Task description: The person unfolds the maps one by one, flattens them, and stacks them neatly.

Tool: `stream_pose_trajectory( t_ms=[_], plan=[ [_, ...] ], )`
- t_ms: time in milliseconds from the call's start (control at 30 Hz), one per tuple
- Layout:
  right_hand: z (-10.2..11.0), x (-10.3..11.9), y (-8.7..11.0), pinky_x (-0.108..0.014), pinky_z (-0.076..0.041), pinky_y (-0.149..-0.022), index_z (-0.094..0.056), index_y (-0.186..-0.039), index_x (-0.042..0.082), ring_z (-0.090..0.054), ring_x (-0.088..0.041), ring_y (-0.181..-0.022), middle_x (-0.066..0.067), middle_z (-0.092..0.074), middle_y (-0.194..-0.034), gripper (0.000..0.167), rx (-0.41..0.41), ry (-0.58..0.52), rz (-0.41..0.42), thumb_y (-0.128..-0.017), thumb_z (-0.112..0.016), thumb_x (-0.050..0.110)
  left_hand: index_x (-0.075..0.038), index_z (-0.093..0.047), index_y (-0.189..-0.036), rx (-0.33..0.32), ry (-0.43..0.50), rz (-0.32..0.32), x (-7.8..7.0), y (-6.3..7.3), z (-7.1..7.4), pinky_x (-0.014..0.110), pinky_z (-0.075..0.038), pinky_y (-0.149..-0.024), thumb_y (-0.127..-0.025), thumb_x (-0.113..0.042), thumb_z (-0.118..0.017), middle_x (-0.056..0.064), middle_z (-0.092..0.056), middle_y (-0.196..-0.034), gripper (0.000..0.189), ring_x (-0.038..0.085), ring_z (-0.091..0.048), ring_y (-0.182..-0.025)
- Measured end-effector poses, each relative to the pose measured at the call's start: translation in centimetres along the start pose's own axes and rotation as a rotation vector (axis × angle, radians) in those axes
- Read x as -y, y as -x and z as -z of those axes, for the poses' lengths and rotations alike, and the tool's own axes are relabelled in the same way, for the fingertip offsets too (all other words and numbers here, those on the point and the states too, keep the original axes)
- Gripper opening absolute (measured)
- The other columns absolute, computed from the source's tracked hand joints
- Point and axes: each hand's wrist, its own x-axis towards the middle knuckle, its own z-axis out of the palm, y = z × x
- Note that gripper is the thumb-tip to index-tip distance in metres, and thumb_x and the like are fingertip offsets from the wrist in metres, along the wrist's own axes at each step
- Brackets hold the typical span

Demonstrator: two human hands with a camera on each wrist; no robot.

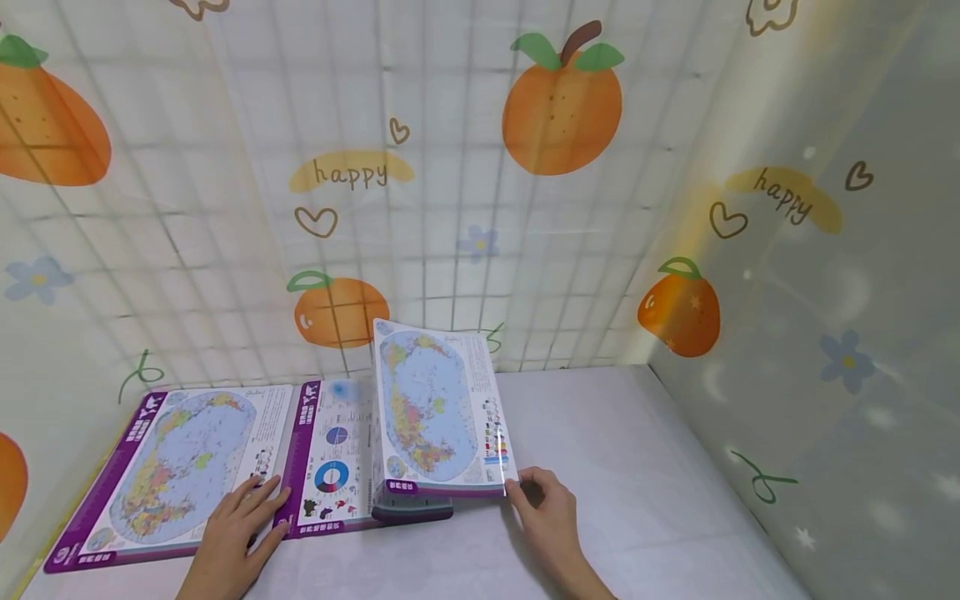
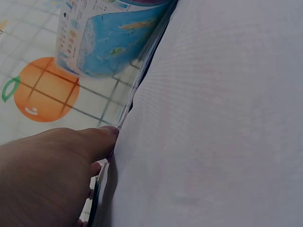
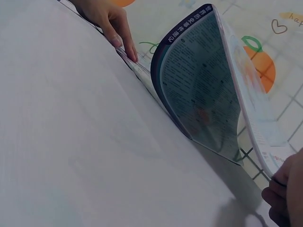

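A folding world map sheet with purple borders lies on the table in the head view. Its left panel (image 1: 225, 417) shows a world map, and a middle panel (image 1: 318, 425) carries charts and small pictures. My left hand (image 1: 232, 533) rests on the sheet where these panels meet, fingers spread. On the right, a map panel (image 1: 431, 408) is lifted and tilted; my right hand (image 1: 551, 517) pinches its lower right corner between thumb and finger. Beneath it, the right wrist view shows a bent, dark teal printed page (image 3: 203, 90).
White cloth covers the table (image 1: 637, 467), which extends to the right of the raised panel. Behind and at the right side hang pale curtains (image 1: 450, 108) printed with oranges, hearts and the word happy. A grid shows through the back one.
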Motion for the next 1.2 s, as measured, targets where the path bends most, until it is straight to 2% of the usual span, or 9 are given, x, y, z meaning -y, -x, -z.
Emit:
stream_pose_trajectory(
  t_ms=[133, 300, 400, 700, 933, 1200],
  plan=[
    [0.3, -0.2, -0.1, -0.042, -0.055, -0.1, -0.075, -0.099, 0.011, -0.07, -0.02, -0.106, -0.004, -0.076, -0.104, 0.01, -0.001, 0.008, -0.022, -0.092, -0.081, 0.015, -0.016, -0.068, -0.142, -0.003, 0.001, -0.004, 0.0, 0.0, 0.0, 0.075, -0.027, -0.118, -0.095, -0.032, -0.079, 0.013, -0.06, -0.153, 0.05, 0.042, -0.037, -0.149],
    [0.8, -0.3, -0.3, -0.051, -0.053, -0.107, -0.074, -0.102, 0.008, -0.07, -0.027, -0.113, -0.008, -0.076, -0.108, 0.01, 0.004, -0.003, -0.036, -0.094, -0.078, 0.014, -0.015, -0.068, -0.142, -0.008, 0.002, -0.007, -0.1, 0.0, 0.1, 0.075, -0.027, -0.118, -0.095, -0.031, -0.079, 0.013, -0.06, -0.153, 0.05, 0.042, -0.038, -0.149],
    [1.1, -0.4, -0.5, -0.052, -0.051, -0.11, -0.074, -0.102, 0.007, -0.069, -0.029, -0.116, -0.01, -0.076, -0.11, 0.011, -0.002, -0.011, -0.047, -0.095, -0.078, 0.014, -0.015, -0.068, -0.142, -0.009, 0.004, -0.008, -0.1, 0.0, 0.1, 0.075, -0.027, -0.118, -0.095, -0.031, -0.079, 0.013, -0.06, -0.153, 0.05, 0.042, -0.037, -0.149],
    [2.4, -1.1, -1.0, -0.048, -0.05, -0.107, -0.075, -0.101, 0.007, -0.069, -0.027, -0.114, -0.012, -0.077, -0.112, 0.011, -0.038, -0.002, -0.043, -0.095, -0.078, 0.014, -0.015, -0.068, -0.142, 0.001, 0.01, 0.006, -0.1, 0.1, 0.1, 0.075, -0.026, -0.119, -0.096, -0.031, -0.079, 0.013, -0.059, -0.154, 0.051, 0.043, -0.036, -0.15],
    [3.1, -1.9, -1.3, -0.042, -0.053, -0.099, -0.076, -0.1, 0.007, -0.07, -0.023, -0.107, -0.01, -0.079, -0.107, 0.009, -0.085, 0.029, -0.016, -0.094, -0.08, 0.013, -0.016, -0.068, -0.143, -0.001, 0.014, 0.005, -0.1, 0.1, 0.0, 0.076, -0.026, -0.118, -0.096, -0.033, -0.078, 0.012, -0.059, -0.154, 0.051, 0.042, -0.036, -0.151],
    [4.1, -2.4, -1.8, -0.036, -0.048, -0.099, -0.077, -0.101, 0.007, -0.07, -0.026, -0.111, -0.012, -0.079, -0.112, 0.011, -0.103, 0.038, -0.031, -0.095, -0.078, 0.015, -0.016, -0.068, -0.143, -0.002, 0.012, 0.0, 0.0, 0.0, 0.0, 0.076, -0.026, -0.118, -0.096, -0.033, -0.078, 0.012, -0.059, -0.154, 0.051, 0.043, -0.036, -0.151]
  ],
)
